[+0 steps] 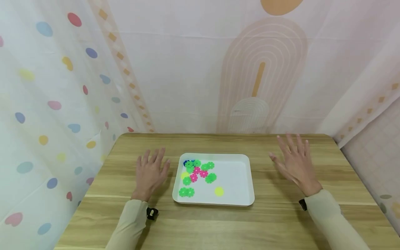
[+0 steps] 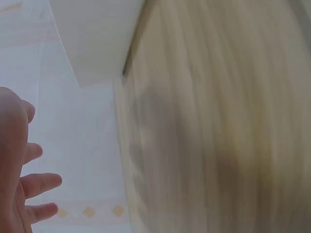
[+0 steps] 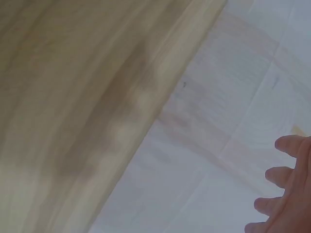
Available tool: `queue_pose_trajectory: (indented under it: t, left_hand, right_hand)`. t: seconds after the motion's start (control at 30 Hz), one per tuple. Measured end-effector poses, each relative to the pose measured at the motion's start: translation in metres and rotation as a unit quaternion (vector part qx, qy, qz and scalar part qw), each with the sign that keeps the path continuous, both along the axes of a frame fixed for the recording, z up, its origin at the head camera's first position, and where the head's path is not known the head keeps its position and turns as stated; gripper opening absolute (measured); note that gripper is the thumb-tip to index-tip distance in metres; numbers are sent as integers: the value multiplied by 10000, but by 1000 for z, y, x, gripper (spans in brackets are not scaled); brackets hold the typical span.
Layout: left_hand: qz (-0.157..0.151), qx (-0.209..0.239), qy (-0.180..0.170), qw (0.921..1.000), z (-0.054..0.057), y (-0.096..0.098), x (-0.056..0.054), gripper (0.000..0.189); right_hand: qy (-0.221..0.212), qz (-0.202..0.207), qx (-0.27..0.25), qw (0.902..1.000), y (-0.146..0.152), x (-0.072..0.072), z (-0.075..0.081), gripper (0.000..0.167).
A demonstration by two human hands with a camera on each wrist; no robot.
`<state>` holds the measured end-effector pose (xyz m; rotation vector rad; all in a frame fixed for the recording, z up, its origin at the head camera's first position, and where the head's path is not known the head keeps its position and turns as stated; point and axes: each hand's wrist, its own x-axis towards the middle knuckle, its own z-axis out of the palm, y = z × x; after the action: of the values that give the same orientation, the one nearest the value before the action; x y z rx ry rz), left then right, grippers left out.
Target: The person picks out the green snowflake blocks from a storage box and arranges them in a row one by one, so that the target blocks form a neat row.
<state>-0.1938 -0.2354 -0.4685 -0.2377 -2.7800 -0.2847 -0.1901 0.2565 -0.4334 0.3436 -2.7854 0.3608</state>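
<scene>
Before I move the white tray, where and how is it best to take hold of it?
Probably best by both short walls of the white tray, the left hand coming from the left, the right hand from the right. It lies flat, is oblong with raised walls, and both short sides look unobstructed. Keep it level: small colourful pieces lie inside.

The head view looks forward and down over the table (image 1: 218, 225), while the tilted wrist views face the curtain (image 1: 184, 69) from close by the left hand (image 1: 150, 177) and right hand (image 1: 297, 166), the left sharing the tray (image 1: 235, 180) with the head's.
</scene>
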Motion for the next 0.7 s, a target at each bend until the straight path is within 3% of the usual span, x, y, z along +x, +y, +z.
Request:
queue_pose_trajectory:
  t: [0.17, 0.33, 0.5, 0.7]
  left_hand:
    - [-132, 1021, -112, 9946, -5, 10, 0, 57]
    - [-107, 1835, -675, 9806, -10, 23, -3, 60]
    - [-210, 2379, -1340, 9618, -13, 33, -5, 65]
    - [-483, 2995, -1793, 9358, -18, 39, -10, 67]
  right_hand:
    - [-165, 468, -307, 9983, -11, -7, 9, 66]
    - [-714, 918, -882, 9893, -26, -13, 18, 60]
    - [-1199, 1397, -1846, 9654, -44, -17, 18, 54]
    - [-1698, 1775, -2542, 9354, -66, -20, 13, 51]
